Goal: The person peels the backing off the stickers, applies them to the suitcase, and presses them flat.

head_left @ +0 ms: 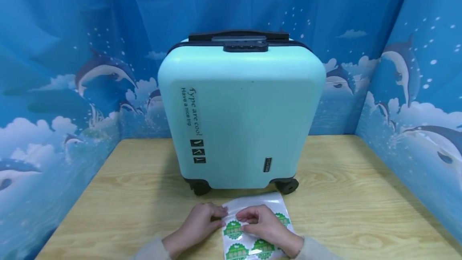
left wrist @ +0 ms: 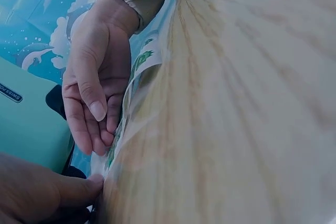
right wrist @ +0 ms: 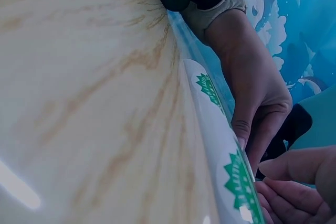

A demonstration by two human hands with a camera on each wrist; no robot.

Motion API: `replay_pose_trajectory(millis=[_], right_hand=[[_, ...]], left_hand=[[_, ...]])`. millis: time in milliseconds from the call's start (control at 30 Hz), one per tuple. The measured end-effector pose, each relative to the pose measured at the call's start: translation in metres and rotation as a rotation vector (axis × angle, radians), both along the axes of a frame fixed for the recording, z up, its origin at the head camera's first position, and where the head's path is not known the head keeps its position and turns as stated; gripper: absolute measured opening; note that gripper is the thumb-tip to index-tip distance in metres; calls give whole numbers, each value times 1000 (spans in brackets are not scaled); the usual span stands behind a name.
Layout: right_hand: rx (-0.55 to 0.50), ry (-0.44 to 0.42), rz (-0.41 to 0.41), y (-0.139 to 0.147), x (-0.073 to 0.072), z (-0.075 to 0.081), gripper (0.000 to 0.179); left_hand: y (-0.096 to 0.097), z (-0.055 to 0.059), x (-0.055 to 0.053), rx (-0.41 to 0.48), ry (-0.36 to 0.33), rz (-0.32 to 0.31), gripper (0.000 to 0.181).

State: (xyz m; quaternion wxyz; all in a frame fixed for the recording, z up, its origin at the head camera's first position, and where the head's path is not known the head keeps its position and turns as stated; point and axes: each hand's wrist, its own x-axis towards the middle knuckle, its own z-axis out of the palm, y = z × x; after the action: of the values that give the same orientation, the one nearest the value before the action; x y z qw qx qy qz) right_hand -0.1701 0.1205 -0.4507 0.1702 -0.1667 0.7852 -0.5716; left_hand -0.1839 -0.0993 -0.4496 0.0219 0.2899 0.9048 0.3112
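A white, glossy sheet of round green stickers [head_left: 254, 202] lies flat on the table, its far edge by the front of a mint-green suitcase [head_left: 238, 119]. At the sheet's left edge, my left hand [head_left: 199, 223] pinches the margin between thumb and forefinger; the right wrist view shows this left hand [right wrist: 257, 90] from the side. Just over the upper middle of the sheet is my right hand [head_left: 265, 224], beside a green sticker [head_left: 232, 230]. Its fingers are loosely bent, with thumb and forefinger apart. In the left wrist view, this right hand [left wrist: 97, 82] appears to hold nothing.
The suitcase stands upright on black wheels [head_left: 287, 186], with a black handle and lock [head_left: 245, 46] on top. Around the wooden table [head_left: 361, 196] hang blue curtains [head_left: 223, 3] printed with dolphins and clouds.
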Motion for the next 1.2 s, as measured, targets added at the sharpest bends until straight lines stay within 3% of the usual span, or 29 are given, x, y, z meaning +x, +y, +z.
replay_pose_trajectory(millis=[133, 300, 433, 700, 833, 1000, 1200], right_hand=[[-9, 16, 7, 1, 0, -1, 28], [-23, 16, -1, 2, 0, 0, 27], [-5, 6, -18, 2, 0, 3, 28], [29, 68, -43, 6, -2, 4, 31], [45, 92, -61, 7, -2, 4, 33], [51, 124, -104, 6, -2, 5, 34], [44, 149, -142, 4, 1, 4, 28]], left_hand=[[1, -1, -1, 23, 3, 17, 17], [2, 0, -3, 86, -48, 64, 13], [1, 1, -5, 166, -142, 92, 8], [1, 8, -7, 323, -419, 191, 9], [4, 10, -8, 414, -486, 176, 11], [9, 9, -9, 577, -636, 163, 19], [15, 7, -7, 625, -728, 197, 20]])
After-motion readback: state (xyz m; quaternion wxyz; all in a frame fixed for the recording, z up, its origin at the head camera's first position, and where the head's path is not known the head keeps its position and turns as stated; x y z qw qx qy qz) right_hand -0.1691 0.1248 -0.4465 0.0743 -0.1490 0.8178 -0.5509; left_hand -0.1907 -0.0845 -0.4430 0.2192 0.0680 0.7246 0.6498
